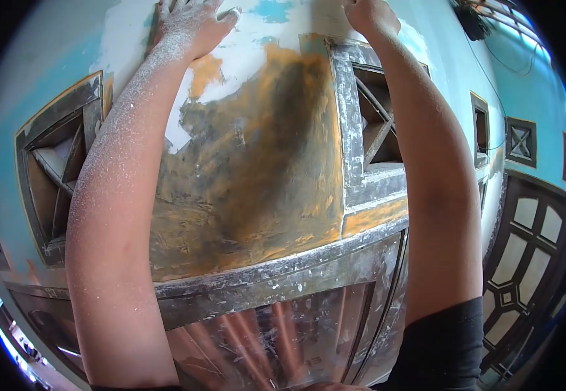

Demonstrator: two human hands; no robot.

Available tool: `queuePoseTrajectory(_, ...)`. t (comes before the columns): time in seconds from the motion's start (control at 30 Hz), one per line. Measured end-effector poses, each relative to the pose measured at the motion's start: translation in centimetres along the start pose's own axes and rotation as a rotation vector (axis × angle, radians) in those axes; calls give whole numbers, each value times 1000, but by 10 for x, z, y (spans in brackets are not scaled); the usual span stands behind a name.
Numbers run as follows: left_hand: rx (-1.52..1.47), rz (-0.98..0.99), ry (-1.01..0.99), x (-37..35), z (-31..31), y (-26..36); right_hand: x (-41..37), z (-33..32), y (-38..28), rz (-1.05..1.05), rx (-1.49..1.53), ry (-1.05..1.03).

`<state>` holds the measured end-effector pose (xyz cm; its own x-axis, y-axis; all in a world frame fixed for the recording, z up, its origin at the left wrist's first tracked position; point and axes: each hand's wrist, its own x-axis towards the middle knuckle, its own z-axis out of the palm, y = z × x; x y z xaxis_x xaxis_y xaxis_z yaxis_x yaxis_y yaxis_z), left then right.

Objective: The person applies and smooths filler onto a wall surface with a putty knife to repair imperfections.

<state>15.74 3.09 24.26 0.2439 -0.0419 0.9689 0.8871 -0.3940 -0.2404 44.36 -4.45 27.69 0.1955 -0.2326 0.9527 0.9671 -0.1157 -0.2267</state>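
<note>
Wall (250,163) is straight ahead of us: likely rigid, fixed, chalky-slick. Nothing to grip; we'd lay palms flat. Our left hand (195,27) has fingers spread; right hand (373,18) looks curled (holding anything? can't tell, cropped).

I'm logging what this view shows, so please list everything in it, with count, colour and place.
Wall: turquoise and white, throughout
Bare patch: one, brown-orange, between the arms
Framed openings: at least four, dark, left and right
Beam: one, dark with white specks, below the patch
Glass: reddish folds showing, bottom centre
Door: one, dark with pale panels, right
Left hand: one, dusty, top
Right hand: one, top
Right sleeve: one, black, bottom right
</note>
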Motion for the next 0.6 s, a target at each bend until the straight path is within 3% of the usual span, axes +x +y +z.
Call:
queuePoseTrajectory(0.1, 27, -33, -22, 0, -1, 2, -19, -18, -14, -59, -11, -51)
queuePoseTrajectory(0.2, 53, -44, -20, 4, 4, 4, -12, -8, 12, -28, -9, -23)
queuePoseTrajectory(0.23, 41, -29, 0, 0, 2, 5, -1, -7, 25, 75, -12, -44)
queuePoseTrajectory(0.43, 19, -39, -30, -8, 3, 11, -10, -17, 43, 3, -44, -28)
queuePoseTrajectory(0.53, 35, -21, 58, -15, 25, 25, -10, -14, 65, -20, 1, -54)
queuePoseTrajectory(0.6, 360, 205, 395, -14, 64, 18, -2, -10, 87, 143, -34, -12)
